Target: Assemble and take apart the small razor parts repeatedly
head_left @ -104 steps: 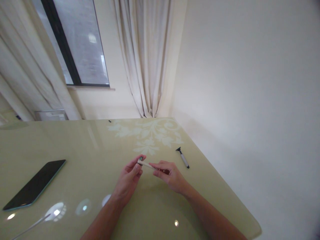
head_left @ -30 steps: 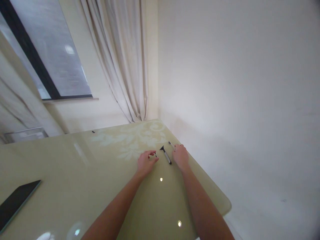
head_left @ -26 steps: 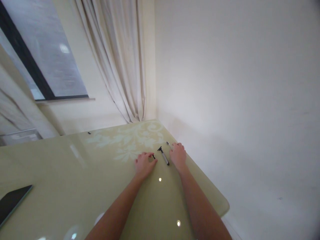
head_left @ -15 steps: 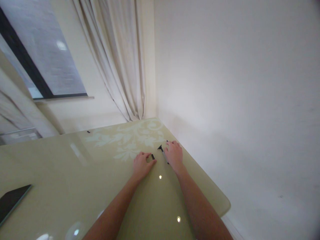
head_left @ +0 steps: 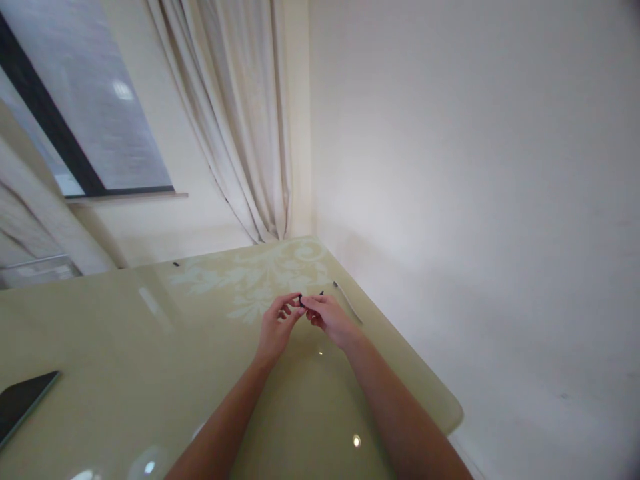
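Note:
A small dark piece (head_left: 301,301) is pinched between the fingertips of my left hand (head_left: 275,325), just above the tabletop. My right hand (head_left: 330,316) meets it from the other side, thumb and fingers pressed together on the same piece. Beyond my right knuckles, the black tip of a razor (head_left: 321,293) shows; its grey handle is hidden by the hand. To the right of that hand lies a slim white toothbrush (head_left: 349,302) with a dark head, near the table's right edge.
The glossy greenish table (head_left: 200,347) has a pale leaf pattern at its far corner. A small black item (head_left: 176,264) lies near the far edge. A dark flat tablet-like object (head_left: 25,400) rests at the left. Wall (head_left: 475,200) and curtain (head_left: 235,120) border the table.
My left hand has lifted the small black piece off the table. My right hand has left the razor and toothbrush area, moving left to meet it at the piece.

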Demonstrator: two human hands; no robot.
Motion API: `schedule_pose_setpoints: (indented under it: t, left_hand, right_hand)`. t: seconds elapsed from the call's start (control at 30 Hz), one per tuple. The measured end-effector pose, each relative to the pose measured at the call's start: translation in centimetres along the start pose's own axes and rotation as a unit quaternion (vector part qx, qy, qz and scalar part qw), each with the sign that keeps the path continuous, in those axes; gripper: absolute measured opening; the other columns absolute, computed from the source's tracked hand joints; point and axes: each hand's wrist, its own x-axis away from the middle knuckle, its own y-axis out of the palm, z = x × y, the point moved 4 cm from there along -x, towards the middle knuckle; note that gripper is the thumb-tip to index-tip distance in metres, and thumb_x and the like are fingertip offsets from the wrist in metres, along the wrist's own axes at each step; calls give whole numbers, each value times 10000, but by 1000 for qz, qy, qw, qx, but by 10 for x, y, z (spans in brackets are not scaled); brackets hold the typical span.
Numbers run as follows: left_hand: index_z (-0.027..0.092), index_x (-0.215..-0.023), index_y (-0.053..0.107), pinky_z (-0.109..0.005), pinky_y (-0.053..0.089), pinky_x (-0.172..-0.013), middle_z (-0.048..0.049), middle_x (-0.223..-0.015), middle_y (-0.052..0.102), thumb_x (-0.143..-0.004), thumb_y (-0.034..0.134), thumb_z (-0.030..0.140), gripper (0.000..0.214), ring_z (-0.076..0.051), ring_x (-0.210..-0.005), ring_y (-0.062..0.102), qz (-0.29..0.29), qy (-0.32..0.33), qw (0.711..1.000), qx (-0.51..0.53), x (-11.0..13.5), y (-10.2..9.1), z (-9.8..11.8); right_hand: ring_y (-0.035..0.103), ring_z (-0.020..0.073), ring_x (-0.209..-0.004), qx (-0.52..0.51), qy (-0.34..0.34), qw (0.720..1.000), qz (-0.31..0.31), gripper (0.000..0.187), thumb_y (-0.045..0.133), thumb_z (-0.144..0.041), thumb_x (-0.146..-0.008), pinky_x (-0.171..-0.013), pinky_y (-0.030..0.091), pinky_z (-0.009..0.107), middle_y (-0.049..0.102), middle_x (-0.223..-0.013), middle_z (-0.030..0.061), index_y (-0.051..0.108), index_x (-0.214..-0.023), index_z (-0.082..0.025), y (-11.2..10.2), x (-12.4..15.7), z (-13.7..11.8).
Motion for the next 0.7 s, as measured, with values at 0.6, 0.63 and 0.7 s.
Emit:
schedule_pose_setpoints:
  t: [0.6,0.63,0.7]
  left_hand:
    - [203,-1152,738,-273,477,-591,-62,-955,722,-850,686,567,475,-166,-701,607,5,-28,999,19,6,0,0]
    - [204,-1137,740,-276,468,-595,-62,-951,716,-852,687,557,457,-169,-707,598,14,-28,999,11,7,-3,3]
    - [216,-1050,755,-295,465,-640,-52,-906,703,-866,680,521,364,-182,-734,585,21,-11,1000,-9,9,-8,17]
  right_hand:
    - [482,125,-557,268,-7,955,124,388,824,-477,-805,-547,335,258,562,-575,-16,654,-618,-183,-10,0,3]
    - [538,147,-602,371,-23,916,151,346,827,-429,-814,-586,368,272,609,-614,6,670,-628,-182,-10,2,2]
    - [636,199,-739,526,-38,830,181,237,807,-362,-843,-675,423,298,706,-770,62,722,-720,-179,-7,6,2]
